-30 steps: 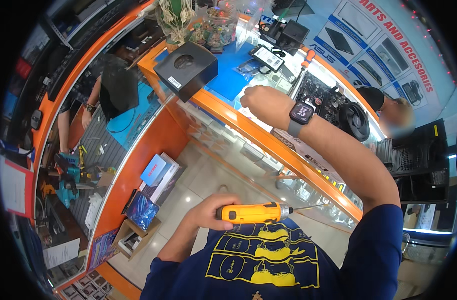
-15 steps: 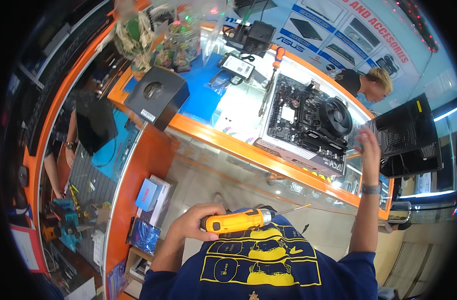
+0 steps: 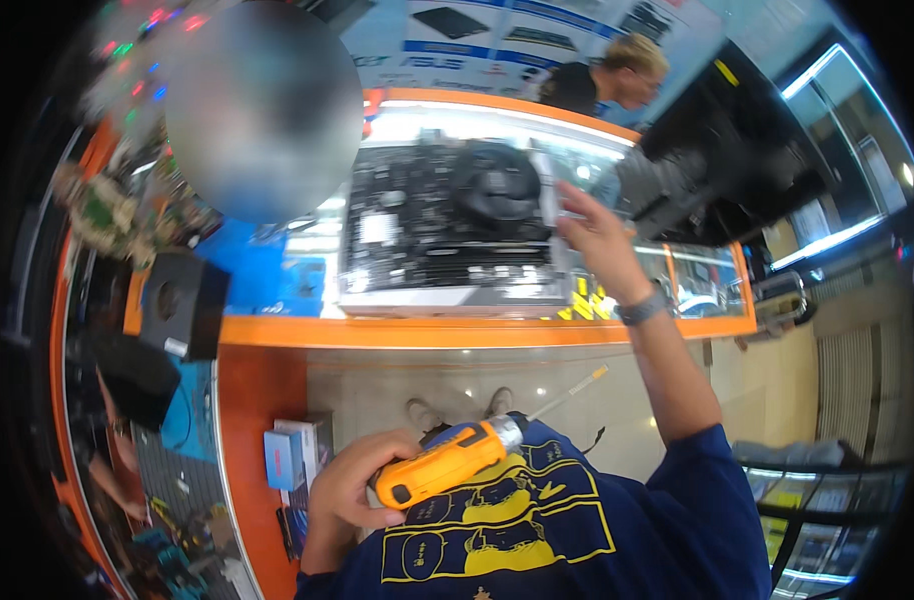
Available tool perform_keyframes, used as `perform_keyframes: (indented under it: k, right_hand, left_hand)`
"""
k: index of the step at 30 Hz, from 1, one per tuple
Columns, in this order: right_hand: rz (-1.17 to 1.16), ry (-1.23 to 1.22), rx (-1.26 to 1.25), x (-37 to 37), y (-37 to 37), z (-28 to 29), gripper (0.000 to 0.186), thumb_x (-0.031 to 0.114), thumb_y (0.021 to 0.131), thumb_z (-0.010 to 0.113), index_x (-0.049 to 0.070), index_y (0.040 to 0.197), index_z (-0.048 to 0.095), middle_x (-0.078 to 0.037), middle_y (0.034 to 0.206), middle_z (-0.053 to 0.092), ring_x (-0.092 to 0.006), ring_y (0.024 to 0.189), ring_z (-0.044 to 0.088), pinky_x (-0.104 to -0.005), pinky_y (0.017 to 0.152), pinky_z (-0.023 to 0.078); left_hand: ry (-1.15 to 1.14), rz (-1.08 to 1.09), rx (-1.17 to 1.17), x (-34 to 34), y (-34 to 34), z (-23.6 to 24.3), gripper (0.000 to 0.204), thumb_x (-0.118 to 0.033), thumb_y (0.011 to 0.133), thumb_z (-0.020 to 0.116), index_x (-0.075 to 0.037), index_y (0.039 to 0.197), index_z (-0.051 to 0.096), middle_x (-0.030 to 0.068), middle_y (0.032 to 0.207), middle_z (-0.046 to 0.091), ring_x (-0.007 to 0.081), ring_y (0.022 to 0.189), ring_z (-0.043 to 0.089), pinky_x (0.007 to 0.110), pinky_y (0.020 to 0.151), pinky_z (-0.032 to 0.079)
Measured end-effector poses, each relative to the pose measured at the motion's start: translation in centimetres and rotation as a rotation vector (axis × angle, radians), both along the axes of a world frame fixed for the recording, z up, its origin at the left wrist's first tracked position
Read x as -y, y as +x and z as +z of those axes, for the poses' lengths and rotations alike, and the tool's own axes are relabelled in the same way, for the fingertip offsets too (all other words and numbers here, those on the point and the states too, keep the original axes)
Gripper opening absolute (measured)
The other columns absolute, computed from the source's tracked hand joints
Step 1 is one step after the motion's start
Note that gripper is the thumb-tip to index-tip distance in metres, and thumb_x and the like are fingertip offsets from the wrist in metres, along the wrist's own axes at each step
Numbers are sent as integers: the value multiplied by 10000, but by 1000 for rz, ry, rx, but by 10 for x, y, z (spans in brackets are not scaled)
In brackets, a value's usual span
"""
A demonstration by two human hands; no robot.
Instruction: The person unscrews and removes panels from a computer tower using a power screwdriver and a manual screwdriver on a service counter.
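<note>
My left hand is wrapped around a yellow cordless screwdriver, held in front of my shirt. Its long thin bit points up and to the right. My right hand reaches over the counter with fingers stretched out, slightly blurred, beside the right edge of a black motherboard. I see nothing held in it. A round black CPU fan sits on the upper right part of the board. The motherboard lies flat on its box, on the glass counter.
A black computer case stands at the counter's right end. Left are a black box and a blue mat. A round blur hides the upper left. Another person is behind the orange-edged counter; another person's arm shows far left.
The view has shifted, so the board and counter lie further left and level. The screwdriver's bit now tilts up more steeply. My right hand stays at the board's right side.
</note>
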State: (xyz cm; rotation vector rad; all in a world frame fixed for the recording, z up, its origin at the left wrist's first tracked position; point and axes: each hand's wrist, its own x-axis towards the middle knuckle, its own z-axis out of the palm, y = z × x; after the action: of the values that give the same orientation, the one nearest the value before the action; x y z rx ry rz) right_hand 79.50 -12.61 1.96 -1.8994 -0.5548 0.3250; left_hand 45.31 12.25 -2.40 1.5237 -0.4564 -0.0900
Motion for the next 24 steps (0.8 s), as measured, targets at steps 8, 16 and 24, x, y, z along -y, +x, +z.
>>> perform_keyframes:
  k: [8, 16, 24]
  right_hand:
    - [-28, 44, 56, 128, 11, 43, 285, 239, 972, 651, 11, 1131, 715, -28, 926, 711, -101, 861, 651, -242, 723, 494]
    - [-309, -324, 373, 374, 70, 23, 236, 210, 961, 652, -5, 1052, 689, -47, 888, 673, -134, 822, 621, -283, 714, 477]
    - [129, -439, 363, 424, 80, -3, 441, 208, 860, 746, 8, 1237, 636, -157, 1039, 540, -328, 964, 554, -378, 853, 467]
  left_hand:
    - [-246, 209, -356, 98, 21, 34, 915, -598, 648, 883, -1, 1222, 495, 131, 1134, 564, 234, 1033, 552, 346, 932, 404]
    - [239, 777, -157, 239, 125, 48, 863, -366, 645, 953, 5, 1250, 463, 130, 1068, 618, 210, 993, 629, 323, 863, 508]
    - [1147, 945, -88, 299, 241, 40, 734, -476, 788, 811, 55, 1203, 519, 233, 1023, 658, 409, 942, 657, 422, 767, 535]
